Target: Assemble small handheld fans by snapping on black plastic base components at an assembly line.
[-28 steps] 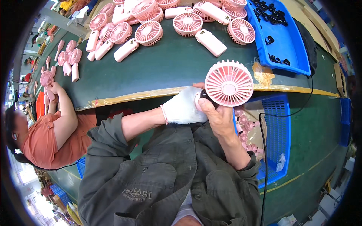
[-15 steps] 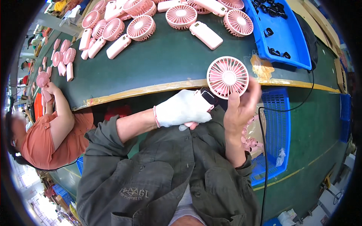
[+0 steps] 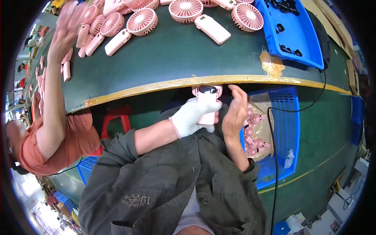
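Note:
My left hand (image 3: 192, 116), in a white glove, is wrapped around the handle of a pink handheld fan (image 3: 206, 103) in front of my chest, just below the table edge. The fan's head now shows only partly, at the handle's upper end. A glossy black piece (image 3: 207, 90) sits there on the fan. Bare and empty, my right hand (image 3: 234, 115) is raised just right of the fan. Its fingers are stretched upward and slightly bent, apart from the handle.
More pink fans (image 3: 142, 21) lie across the green table (image 3: 164, 58). A blue tray (image 3: 303, 43) with black parts stands at the right. Below, a blue crate (image 3: 288, 129) holds small pink fans; a black cable (image 3: 275, 156) hangs across it. A co-worker's raised arm (image 3: 55, 94) is at left.
My left hand has turned and lowered the fan, so its round grille no longer faces up in view. My right hand has moved left and down, off the fan's head. The co-worker's arm has risen.

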Motion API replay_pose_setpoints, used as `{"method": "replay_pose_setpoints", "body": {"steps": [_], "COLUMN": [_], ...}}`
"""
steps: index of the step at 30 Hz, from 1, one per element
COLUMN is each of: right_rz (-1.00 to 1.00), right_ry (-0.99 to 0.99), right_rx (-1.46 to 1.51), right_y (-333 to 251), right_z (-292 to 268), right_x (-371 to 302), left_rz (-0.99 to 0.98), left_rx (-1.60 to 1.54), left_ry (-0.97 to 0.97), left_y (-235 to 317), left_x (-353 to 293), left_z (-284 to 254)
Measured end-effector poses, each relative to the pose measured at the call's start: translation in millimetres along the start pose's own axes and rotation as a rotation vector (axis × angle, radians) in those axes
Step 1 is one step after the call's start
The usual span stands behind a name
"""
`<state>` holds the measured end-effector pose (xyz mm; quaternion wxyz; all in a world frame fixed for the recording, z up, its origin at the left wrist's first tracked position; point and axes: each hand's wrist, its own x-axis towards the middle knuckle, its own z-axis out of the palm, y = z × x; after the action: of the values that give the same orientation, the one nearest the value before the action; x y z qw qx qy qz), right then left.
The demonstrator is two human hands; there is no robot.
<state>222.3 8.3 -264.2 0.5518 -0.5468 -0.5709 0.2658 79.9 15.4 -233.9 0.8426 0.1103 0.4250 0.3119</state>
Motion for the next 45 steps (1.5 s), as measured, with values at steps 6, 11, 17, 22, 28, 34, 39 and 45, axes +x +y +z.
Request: {"method": "replay_pose_setpoints", "body": {"steps": [6, 11, 17, 22, 28, 34, 39, 45], "right_rz": [-0.41, -0.611, -0.719, -0.64, 0.069, 0.716, 0.616, 1.237], "right_ry": [0.055, -0.082, 0.109, 0.109, -0.11, 0.148, 0.116, 0.194], "right_rx": [-0.197, -0.547, -0.299, -0.197, 0.229, 0.66, 0.415, 0.757], "right_y": [-18.9, -32.5, -7.4, -7.0, 18.0, -8.8, 22.3, 118.7], "right_z": [-25.4, -27.1, 18.6, 16.8, -23.8, -17.1, -41.6, -106.1], "right_x": [-23.7, -30.3, -5.9, -2.3, -59.0, -68.0, -60.6, -75.1], "left_rz": [0.048, 0.115, 0.243, 0.358, 0.029, -0.183, -0.189, 1.326], "left_rx": [-0.216, -0.187, -0.113, 0.207, 0.936, 0.923, 0.926, 1.43], "left_ry": [0.004, 0.01, -0.054, -0.091, -0.18, -0.409, -0.424, -0.193], "left_y": [-3.9, -10.8, -18.3, -14.8, 4.5, -13.0, -13.1, 51.9], "left_x": [4.9, 12.1, 16.3, 20.0, -14.7, -1.1, -2.0, -46.5], "left_z": [17.2, 5.1, 3.9, 1.6, 4.3, 0.6, 13.4, 7.7]}}
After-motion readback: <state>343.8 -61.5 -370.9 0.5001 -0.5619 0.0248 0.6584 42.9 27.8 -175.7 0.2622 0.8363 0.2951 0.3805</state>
